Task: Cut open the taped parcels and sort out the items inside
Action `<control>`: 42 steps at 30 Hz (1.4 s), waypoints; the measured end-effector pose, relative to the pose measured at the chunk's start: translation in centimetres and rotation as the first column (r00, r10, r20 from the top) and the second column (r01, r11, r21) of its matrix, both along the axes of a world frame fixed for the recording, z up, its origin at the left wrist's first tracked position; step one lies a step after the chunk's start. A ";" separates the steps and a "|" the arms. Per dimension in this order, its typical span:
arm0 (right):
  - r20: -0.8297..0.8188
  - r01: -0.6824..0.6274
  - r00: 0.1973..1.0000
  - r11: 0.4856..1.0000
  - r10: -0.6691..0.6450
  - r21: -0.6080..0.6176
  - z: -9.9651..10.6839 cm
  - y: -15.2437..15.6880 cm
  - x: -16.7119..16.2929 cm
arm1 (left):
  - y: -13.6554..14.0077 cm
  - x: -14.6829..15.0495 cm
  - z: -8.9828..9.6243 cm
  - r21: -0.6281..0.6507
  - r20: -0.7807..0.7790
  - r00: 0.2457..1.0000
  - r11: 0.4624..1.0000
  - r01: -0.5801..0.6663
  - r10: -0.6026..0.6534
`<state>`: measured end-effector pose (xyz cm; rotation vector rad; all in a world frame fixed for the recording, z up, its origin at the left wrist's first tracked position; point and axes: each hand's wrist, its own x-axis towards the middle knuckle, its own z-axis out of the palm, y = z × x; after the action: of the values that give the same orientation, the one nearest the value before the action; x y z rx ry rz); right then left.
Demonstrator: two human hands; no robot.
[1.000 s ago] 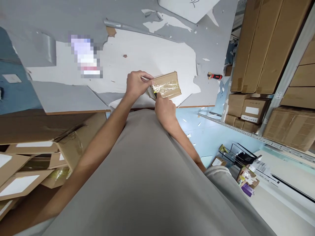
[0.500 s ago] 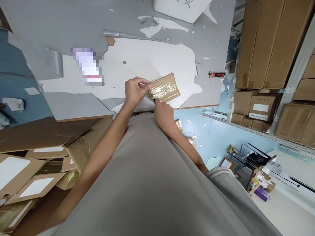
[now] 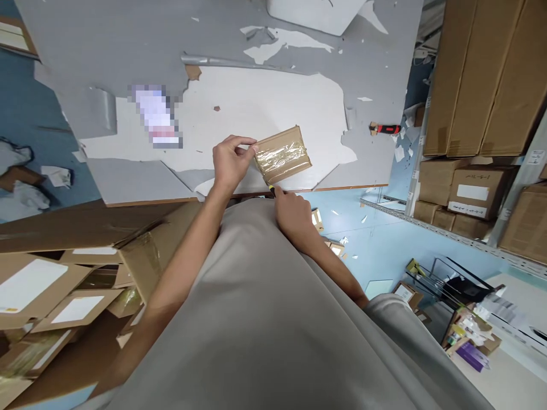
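A small flat cardboard box (image 3: 284, 154) wrapped in shiny clear tape lies tilted near the table's front edge. My left hand (image 3: 233, 162) pinches its left corner between thumb and fingers. My right hand (image 3: 294, 216) is closed around a small black-and-yellow utility knife (image 3: 272, 188), mostly hidden in the fist. The knife's yellow end is just below the box's lower left corner; its blade cannot be made out. Under the box is the worn grey table (image 3: 145, 45), its covering torn to show a white patch.
A red-and-black tool (image 3: 387, 129) lies at the table's right edge. A blurred phone-like object (image 3: 156, 117) is at left. A large carton (image 3: 145, 256) holding labelled boxes stands below left. Shelves with cartons (image 3: 474, 74) rise at right. A white container (image 3: 311, 14) sits at the back.
My right hand has drawn the knife down towards my body, away from the box's left edge. My left hand still pinches the box. The view has shifted slightly.
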<state>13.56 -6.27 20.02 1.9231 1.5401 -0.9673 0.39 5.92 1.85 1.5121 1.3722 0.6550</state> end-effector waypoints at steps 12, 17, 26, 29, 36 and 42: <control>-0.332 0.488 0.872 0.688 -0.359 0.538 -10.7 -0.3 12.6 | -6.7 -1.0 2.2 -0.041 -0.047 0.992 0.992 0.117 -0.119; -0.398 0.502 0.862 0.633 -0.313 0.589 -13.5 -0.8 12.1 | -6.8 0.2 1.9 0.031 -0.124 0.984 0.990 0.134 -0.130; -0.352 0.490 0.870 0.686 -0.345 0.538 -12.9 -1.0 10.8 | -5.3 -1.8 0.0 0.048 -0.251 0.961 0.990 0.132 -0.116; -0.281 0.452 0.891 0.747 -0.356 0.487 -11.7 -0.5 10.4 | -5.1 -1.9 0.7 -0.015 -0.176 0.979 0.995 0.100 -0.101; -0.274 0.463 0.885 0.778 -0.377 0.426 -10.3 0.0 10.5 | -2.6 -0.9 3.3 0.024 -0.121 0.984 0.991 0.132 -0.128; -0.320 0.495 0.867 0.742 -0.383 0.453 -10.9 -0.2 10.3 | -1.0 -1.0 2.8 0.055 -0.157 0.967 0.976 0.212 -0.201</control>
<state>23.85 -6.45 9.11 2.7532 1.6110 -1.0347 -0.61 4.94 4.67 1.7640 1.2906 0.4711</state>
